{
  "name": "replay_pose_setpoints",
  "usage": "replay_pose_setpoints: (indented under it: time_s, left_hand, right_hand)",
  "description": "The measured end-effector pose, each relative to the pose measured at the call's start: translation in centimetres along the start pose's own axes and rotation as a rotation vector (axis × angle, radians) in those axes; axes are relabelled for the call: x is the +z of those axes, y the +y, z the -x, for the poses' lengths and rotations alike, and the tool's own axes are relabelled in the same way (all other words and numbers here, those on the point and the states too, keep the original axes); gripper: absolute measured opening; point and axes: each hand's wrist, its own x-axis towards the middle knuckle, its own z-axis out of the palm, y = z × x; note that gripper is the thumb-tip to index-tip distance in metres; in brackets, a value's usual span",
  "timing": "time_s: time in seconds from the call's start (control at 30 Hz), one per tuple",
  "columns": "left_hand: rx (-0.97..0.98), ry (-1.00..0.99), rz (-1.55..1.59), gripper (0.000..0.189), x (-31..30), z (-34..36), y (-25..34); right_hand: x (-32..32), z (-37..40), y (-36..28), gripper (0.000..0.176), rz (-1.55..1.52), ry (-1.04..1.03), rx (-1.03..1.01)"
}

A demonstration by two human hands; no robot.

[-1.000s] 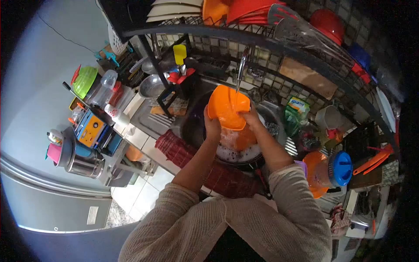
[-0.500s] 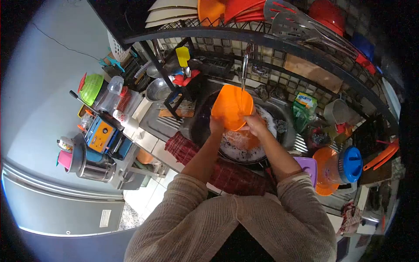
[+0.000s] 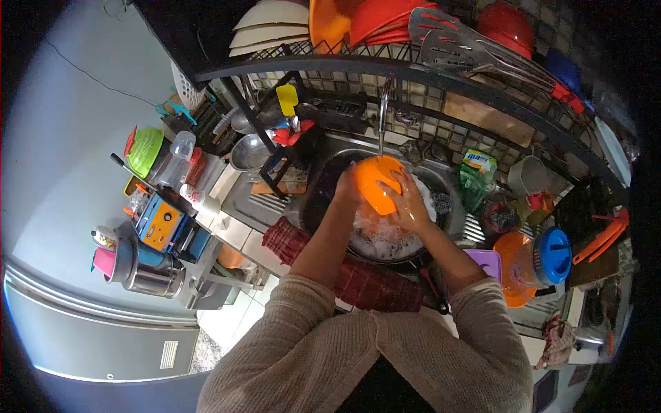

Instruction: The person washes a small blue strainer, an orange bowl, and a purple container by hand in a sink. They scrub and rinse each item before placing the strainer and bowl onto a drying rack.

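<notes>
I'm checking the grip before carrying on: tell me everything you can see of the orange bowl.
The orange bowl is plain, smooth and slightly shiny, and looks like plastic. It is held tilted above foamy water, beneath the tap, whose thin stream appears to meet its top edge. The left hand holds its left side, where it blurs; the right hand holds the right, fingers spread across its surface. Whether the inside or outside faces the camera is unclear.

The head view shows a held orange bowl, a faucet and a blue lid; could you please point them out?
Orange bowl point(image 3: 373, 182), head view: middle of visible surface.
Faucet point(image 3: 385, 104), head view: its spout.
Blue lid point(image 3: 553, 256), head view: its top.
</notes>
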Motion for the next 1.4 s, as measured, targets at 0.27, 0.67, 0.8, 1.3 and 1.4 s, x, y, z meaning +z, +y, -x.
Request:
replay_pose_setpoints:
  time_s: [0.27, 0.67, 0.8, 1.3, 1.4]
  left_hand:
    - [0.115, 0.189, -0.185, 0.055, 7.6, 3.5, -2.6]
    - [0.228, 0.322, -0.373, 0.061, 1.7, 0.5, -3.4]
    - [-0.017, -0.049, -0.046, 0.060, 4.4, 5.1, -2.7]
    - [0.085, 0.154, -0.589, 0.063, 5.3, 8.7, -0.8]
    - [0.427, 0.040, -0.612, 0.067, 4.4, 8.3, -4.0]
  right_hand:
    - [-1.7, -2.3, 1.5, 0.068, -0.072, 0.133, 0.239]
    - [1.2, -1.4, 7.1, 0.039, -1.789, 0.343, 0.998]
    - [-0.9, -3.4, 3.8, 0.032, -0.875, 0.279, 0.704]
    - [2.9, -7.1, -1.5, 0.022, -1.260, -0.061, 0.709]
    - [6.9, -9.8, 1.9, 0.022, -1.846, 0.306, 0.938]
